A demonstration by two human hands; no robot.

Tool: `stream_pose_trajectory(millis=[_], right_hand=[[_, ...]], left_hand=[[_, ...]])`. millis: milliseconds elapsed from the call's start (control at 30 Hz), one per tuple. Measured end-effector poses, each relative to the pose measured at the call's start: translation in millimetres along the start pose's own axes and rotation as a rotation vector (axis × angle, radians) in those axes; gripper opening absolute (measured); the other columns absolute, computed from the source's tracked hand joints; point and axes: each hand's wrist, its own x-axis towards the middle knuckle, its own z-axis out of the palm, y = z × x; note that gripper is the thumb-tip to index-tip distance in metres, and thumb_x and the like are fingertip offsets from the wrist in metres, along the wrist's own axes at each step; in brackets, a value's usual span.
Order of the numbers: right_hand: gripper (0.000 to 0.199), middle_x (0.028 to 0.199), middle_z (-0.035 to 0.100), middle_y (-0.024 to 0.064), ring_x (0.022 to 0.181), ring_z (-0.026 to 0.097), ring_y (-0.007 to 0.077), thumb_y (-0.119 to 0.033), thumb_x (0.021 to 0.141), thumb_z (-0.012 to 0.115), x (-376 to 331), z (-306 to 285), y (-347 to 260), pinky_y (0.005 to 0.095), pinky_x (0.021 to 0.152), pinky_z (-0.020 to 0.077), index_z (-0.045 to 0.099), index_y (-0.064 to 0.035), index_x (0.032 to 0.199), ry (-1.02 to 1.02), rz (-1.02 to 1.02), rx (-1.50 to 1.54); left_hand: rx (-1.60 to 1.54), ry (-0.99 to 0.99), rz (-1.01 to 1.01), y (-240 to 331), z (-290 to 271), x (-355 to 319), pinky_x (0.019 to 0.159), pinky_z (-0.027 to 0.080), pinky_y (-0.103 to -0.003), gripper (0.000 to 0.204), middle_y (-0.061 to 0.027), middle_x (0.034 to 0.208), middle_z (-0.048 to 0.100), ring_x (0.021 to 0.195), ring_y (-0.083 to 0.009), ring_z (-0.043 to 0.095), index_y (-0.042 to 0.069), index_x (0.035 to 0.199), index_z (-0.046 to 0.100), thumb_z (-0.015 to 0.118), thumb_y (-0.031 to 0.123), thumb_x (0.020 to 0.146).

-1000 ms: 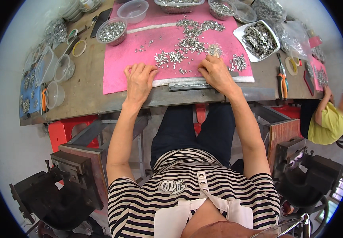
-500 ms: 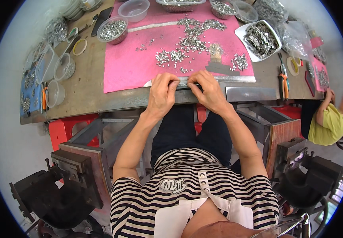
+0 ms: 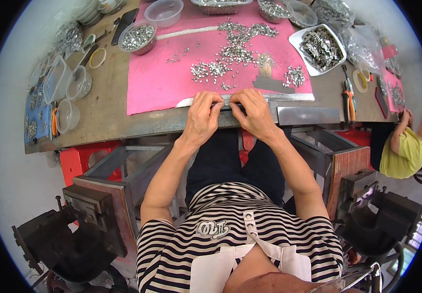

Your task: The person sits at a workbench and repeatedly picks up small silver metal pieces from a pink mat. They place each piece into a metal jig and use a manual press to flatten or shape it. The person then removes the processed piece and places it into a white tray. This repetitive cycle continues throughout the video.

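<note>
"So, starting from the left of the frame, what do the containers hold?"

"At the left edge stands a clear rectangular plastic tub (image 3: 58,80); I can't make out its contents. Just right of it, a clear round plastic tub (image 3: 75,78) has some small silver pieces inside."

"And further along?"

"Left of the upper centre, a clear round plastic bowl (image 3: 148,48) is heaped with small shiny silver metal pieces. Above it and to the right, a wide translucent plastic bowl (image 3: 163,13) shows its smooth base. At the top edge comes a clear rectangular plastic box (image 3: 222,12) full of silver bits, then a small clear round dish (image 3: 275,21) with more of them. At upper right, a white square dish (image 3: 297,45) is piled with bent, wavy metal strips."

"Now the hands?"

"Both are at mid-frame, over the front edge of the pink textured cloth (image 3: 157,93). The left hand (image 3: 202,116) has its fingers curled, thumb and fingertips drawn close together at a narrow metal bar (image 3: 226,102). The right hand (image 3: 256,116) mirrors it, also narrowly pinched, just beside the left."

"Gripping the bar, or only touching it?"

"I can't tell; the fingers cover most of it. It lies between the two hands, with loose silver pieces (image 3: 208,71) scattered on the cloth above."
</note>
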Motion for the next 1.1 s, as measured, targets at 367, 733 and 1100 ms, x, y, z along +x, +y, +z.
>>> stream_pose_trajectory(millis=[367,733,1100], right_hand=[[0.019,0.106,0.068,0.0097,0.098,0.064,0.029,-0.006,0.084,0.076,-8,-6,-2,0.0402,0.091,0.0453,0.07,-0.0054,0.102,0.036,-0.017,-0.082],[0.011,0.093,0.063,0.0089,0.093,0.059,0.0286,-0.005,0.087,0.071,14,-13,18,0.0413,0.082,0.0428,0.073,-0.0051,0.098,-0.02,0.126,-0.098],[0.013,0.088,0.067,0.0146,0.089,0.063,0.0329,-0.015,0.089,0.071,36,-7,33,0.0452,0.083,0.043,0.071,-0.0027,0.092,-0.223,0.242,-0.171]], left_hand=[[0.233,0.017,0.153,9,0,-1,0.081,0.049,-0.045,0.012,-0.0145,0.097,0.063,0.09,-0.0344,0.06,0.0,0.099,0.063,0.068,-0.002,0.089],[0.36,0.079,0.114,0,-11,26,0.089,0.041,-0.038,0.013,-0.004,0.086,0.069,0.088,-0.0258,0.061,0.008,0.102,0.074,0.073,0.01,0.089],[0.458,-0.21,0.031,-22,-10,57,0.096,0.033,-0.044,0.017,-0.002,0.09,0.062,0.095,-0.0233,0.057,0.015,0.101,0.074,0.077,0.025,0.088]])
